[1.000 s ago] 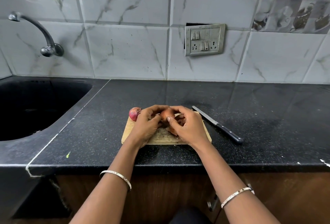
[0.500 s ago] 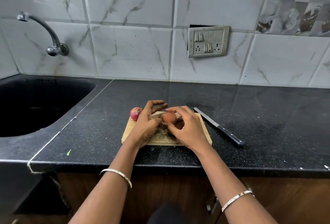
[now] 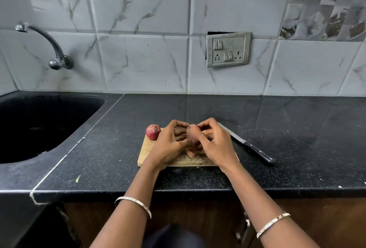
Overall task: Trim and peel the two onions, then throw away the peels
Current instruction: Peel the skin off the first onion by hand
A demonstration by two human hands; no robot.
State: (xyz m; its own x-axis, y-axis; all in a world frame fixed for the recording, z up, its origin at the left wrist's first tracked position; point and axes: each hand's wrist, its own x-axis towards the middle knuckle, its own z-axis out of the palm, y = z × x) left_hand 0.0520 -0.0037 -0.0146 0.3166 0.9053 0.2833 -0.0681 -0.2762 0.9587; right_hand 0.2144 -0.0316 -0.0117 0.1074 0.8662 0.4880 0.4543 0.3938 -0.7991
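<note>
Head view, reading across from the cutting board (image 3: 147,148): well to its left the sink (image 3: 39,125) cuts into the countertop (image 3: 111,158), with bare stone between basin rim and board. A red onion (image 3: 152,132) sits at the board's far-left corner. Over the board's middle the left hand (image 3: 168,144) and right hand (image 3: 214,144) meet, both curled around the second onion (image 3: 192,134), above a peel scrap (image 3: 191,154). Just off the board's right edge lies a knife (image 3: 247,145), handle nearer the front lip. Beyond it, open counter runs rightward.
</note>
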